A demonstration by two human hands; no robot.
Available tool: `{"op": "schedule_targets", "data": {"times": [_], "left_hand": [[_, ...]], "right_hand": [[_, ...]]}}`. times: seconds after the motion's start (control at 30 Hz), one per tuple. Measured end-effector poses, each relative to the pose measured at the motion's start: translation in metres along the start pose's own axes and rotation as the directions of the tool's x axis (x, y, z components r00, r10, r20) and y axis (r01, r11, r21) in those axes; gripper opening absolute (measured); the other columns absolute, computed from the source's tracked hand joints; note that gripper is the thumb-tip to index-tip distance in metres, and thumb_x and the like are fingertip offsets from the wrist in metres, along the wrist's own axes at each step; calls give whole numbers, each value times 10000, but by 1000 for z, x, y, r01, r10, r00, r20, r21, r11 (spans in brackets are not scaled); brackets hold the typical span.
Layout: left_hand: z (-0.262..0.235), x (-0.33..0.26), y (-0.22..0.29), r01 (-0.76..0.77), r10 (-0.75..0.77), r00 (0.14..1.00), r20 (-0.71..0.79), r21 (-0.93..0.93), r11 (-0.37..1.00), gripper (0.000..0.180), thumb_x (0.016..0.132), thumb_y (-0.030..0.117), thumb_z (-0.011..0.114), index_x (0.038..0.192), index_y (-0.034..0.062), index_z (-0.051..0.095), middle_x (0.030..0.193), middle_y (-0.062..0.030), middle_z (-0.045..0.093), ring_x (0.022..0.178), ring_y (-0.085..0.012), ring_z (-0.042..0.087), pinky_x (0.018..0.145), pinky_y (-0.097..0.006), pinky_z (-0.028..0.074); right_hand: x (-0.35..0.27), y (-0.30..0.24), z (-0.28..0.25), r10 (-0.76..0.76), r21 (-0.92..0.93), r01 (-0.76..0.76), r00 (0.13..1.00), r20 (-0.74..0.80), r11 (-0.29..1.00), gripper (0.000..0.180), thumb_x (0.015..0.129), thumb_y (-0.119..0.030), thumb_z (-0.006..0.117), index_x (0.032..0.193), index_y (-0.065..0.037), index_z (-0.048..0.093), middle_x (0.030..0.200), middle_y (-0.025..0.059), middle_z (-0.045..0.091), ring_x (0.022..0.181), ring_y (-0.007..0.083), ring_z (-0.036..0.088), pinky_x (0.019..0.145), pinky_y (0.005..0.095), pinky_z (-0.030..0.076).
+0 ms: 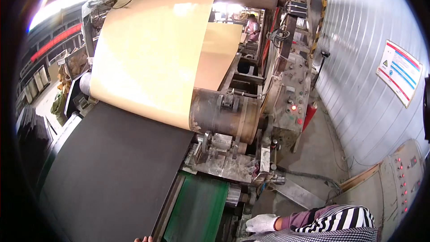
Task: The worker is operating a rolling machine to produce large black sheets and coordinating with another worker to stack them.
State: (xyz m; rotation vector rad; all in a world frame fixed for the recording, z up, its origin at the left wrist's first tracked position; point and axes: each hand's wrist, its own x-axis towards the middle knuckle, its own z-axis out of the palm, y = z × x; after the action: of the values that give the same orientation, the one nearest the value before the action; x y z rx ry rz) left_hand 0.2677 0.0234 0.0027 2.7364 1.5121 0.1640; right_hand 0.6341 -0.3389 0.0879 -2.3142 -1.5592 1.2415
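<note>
A wide dark sheet (pixel 112 170) lies flat on the machine bed in front of me. Only the fingertips of my left hand (pixel 144 239) show at the bottom edge, at the sheet's near corner. My right hand (pixel 262 223), in a white glove with a purple cuff and striped sleeve, hangs low beside the machine frame with curled fingers and nothing visible in it. A glossy tan web (pixel 152 58) runs down from above over a rusty roller (pixel 224 114) onto the dark sheet.
A green belt (pixel 197 210) lies beside the sheet. A control panel (pixel 293 107) with lit red buttons stands right of the roller, and a grey control box (pixel 403 175) near the corrugated wall (pixel 358 62). Another person (pixel 253 27) works far behind the machine.
</note>
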Motion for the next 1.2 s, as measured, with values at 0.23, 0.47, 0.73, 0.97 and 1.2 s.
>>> {"op": "schedule_targets", "data": {"times": [0.23, 0.47, 0.73, 0.97, 1.2], "left_hand": [[-26, 43, 66, 201, -188, 979, 82, -215, 956, 411, 845, 497, 613, 1043, 163, 749, 1161, -132, 619, 1101, -362, 519, 942, -442, 448], [-7, 60, 70, -15, 14, 1000, -5, -381, 924, 562, 920, 436, 552, 1297, 18, 569, 1344, -189, 539, 1204, -373, 488, 1028, -408, 401], [11, 13, -10, -289, 277, 957, 84, 197, 937, 536, 889, 378, 604, 1367, 180, 464, 1435, -106, 464, 1209, -506, 463, 907, -658, 413], [19, 65, 18, -364, 308, 895, 322, 132, 922, 544, 913, 351, 591, 1393, 151, 430, 1453, -138, 451, 1218, -525, 456, 942, -633, 434], [34, 107, 49, -182, 152, 927, 342, 57, 982, 554, 944, 311, 537, 1425, 75, 397, 1340, -227, 536, 1121, -532, 530, 920, -510, 494]], "right_hand": [[-4, -4, -1, 218, 55, -223, 972, 91, 973, 378, 912, -422, 442, 1041, -121, 630, 1001, 191, 672, 966, 406, 627, 856, 497, 478], [-10, 6, 14, 133, 160, -132, 991, 7, 978, 364, 934, -398, 435, 1094, -137, 632, 1046, 145, 676, 975, 368, 639, 875, 457, 487], [-55, 79, -98, 264, 59, -309, 682, -682, 949, 305, 937, -381, 497, 910, -116, 644, 834, 119, 659, 791, 306, 660, 689, 418, 520], [-63, 235, -256, 108, 77, -437, 46, -993, 896, 188, 873, -196, 567, 1008, -92, 647, 978, 111, 675, 924, 306, 635, 810, 408, 517], [-19, 381, -384, 162, 129, -638, -7, -987, 759, 213, 865, -152, 548, 1039, -98, 660, 928, 129, 667, 923, 319, 635, 829, 416, 509]]}}
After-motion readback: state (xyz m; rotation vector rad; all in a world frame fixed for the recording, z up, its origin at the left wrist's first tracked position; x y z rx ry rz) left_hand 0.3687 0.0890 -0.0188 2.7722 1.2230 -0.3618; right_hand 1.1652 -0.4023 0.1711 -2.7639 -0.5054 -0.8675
